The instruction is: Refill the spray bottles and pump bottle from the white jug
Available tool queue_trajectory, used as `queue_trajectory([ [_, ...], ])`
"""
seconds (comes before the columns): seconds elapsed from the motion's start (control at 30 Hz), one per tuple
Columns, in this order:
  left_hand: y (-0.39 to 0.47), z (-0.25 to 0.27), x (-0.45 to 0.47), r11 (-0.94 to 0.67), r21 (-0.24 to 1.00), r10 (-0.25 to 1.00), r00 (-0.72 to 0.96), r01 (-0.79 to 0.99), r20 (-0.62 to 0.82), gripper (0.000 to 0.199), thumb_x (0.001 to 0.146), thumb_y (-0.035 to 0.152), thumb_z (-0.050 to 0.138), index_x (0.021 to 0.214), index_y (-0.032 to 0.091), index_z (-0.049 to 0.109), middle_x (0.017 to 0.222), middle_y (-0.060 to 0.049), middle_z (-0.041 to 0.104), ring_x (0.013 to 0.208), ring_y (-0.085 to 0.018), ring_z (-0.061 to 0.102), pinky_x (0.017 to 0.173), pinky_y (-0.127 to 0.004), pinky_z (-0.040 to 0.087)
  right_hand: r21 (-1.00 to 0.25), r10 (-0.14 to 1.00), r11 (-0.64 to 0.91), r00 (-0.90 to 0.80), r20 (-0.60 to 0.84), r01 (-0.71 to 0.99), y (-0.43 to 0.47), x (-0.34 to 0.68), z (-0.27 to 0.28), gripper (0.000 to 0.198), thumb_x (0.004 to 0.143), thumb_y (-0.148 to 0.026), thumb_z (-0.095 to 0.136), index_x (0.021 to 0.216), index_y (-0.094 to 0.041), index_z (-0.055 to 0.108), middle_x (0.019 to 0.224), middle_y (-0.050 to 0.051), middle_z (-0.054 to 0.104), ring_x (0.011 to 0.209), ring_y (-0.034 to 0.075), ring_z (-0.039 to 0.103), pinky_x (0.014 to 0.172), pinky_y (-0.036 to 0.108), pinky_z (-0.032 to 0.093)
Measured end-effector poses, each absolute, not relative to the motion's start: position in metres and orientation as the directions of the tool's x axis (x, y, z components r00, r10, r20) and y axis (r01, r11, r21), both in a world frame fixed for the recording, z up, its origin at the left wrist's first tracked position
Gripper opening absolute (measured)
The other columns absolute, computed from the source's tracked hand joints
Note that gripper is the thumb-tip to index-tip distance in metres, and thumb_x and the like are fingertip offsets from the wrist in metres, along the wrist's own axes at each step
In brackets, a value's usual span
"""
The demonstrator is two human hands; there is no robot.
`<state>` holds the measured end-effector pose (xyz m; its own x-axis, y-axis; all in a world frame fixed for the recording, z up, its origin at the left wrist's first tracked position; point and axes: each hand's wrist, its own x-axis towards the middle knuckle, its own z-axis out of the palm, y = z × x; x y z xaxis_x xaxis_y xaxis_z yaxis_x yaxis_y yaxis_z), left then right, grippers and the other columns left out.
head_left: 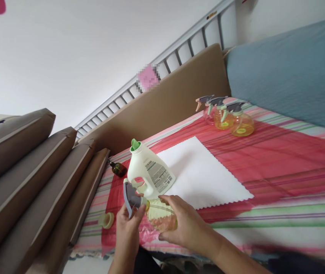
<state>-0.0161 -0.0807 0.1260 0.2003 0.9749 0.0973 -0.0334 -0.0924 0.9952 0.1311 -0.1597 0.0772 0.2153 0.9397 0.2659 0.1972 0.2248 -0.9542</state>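
Yellow-tinted spray bottle (161,219) held on its side between both hands, just in front of the white jug (149,167). Left hand (128,226) pinches the gray trigger head (132,196) near the collar, thumb on the near side; right hand (187,224) curls round the bottle's base, fingers apart, thumb below. Can't tell if the head is screwed tight. Jug upright, open-mouthed, green spout showing, beside the white scalloped sheet (208,179). Pale cap (108,220) left of left hand; dark pump bottle (119,169) beyond it. Three spray bottles (242,125) clustered far right, on red sheeting (271,163) over striped cloth (250,230).
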Motion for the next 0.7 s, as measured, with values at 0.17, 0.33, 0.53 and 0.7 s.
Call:
queue_trajectory([
  [0.17,-0.083,0.134,-0.014,0.047,0.983,0.917,0.399,-0.176,0.028,0.034,0.061,0.025,0.075,0.092,0.015,0.066,0.087,-0.007,0.067,0.093,-0.024,0.060,0.092,-0.039,0.040,-0.982,0.979,0.187,0.085,0.186,-0.001,-0.160,0.132,0.078,0.078,0.049,-0.031,0.081,0.119,-0.023,0.048,0.111,0.006,0.059,0.099,0.024,0.055,0.087,0.036,0.043],
  [0.33,-0.088,0.138,-0.010,0.157,0.938,0.882,0.472,-0.309,0.008,0.031,0.064,0.026,0.072,0.093,0.019,0.065,0.088,-0.006,0.064,0.090,-0.022,0.060,0.089,-0.038,0.044,-0.978,0.989,0.132,-0.048,0.141,-0.164,-0.157,0.131,0.078,0.076,0.049,-0.031,0.082,0.118,-0.021,0.051,0.103,0.005,0.062,0.091,0.021,0.058,0.080,0.033,0.046],
  [0.53,-0.079,0.127,-0.012,0.073,0.949,0.933,0.357,-0.306,0.044,0.031,0.062,0.031,0.076,0.089,0.019,0.068,0.080,-0.004,0.069,0.083,-0.018,0.064,0.083,-0.031,0.047,-0.978,0.975,0.201,0.111,0.194,-0.055,-0.158,0.129,0.075,0.081,0.051,-0.032,0.080,0.125,-0.024,0.047,0.119,0.008,0.056,0.105,0.024,0.053,0.088,0.036,0.044],
  [0.7,-0.073,0.122,-0.012,-0.030,0.962,0.961,0.255,-0.272,0.103,0.030,0.056,0.028,0.080,0.081,0.016,0.069,0.079,-0.006,0.072,0.079,-0.018,0.066,0.079,-0.027,0.048,-0.972,0.957,0.215,0.178,0.229,0.093,-0.161,0.129,0.079,0.081,0.052,-0.028,0.078,0.125,-0.024,0.045,0.119,0.006,0.055,0.110,0.023,0.049,0.092,0.035,0.041],
])
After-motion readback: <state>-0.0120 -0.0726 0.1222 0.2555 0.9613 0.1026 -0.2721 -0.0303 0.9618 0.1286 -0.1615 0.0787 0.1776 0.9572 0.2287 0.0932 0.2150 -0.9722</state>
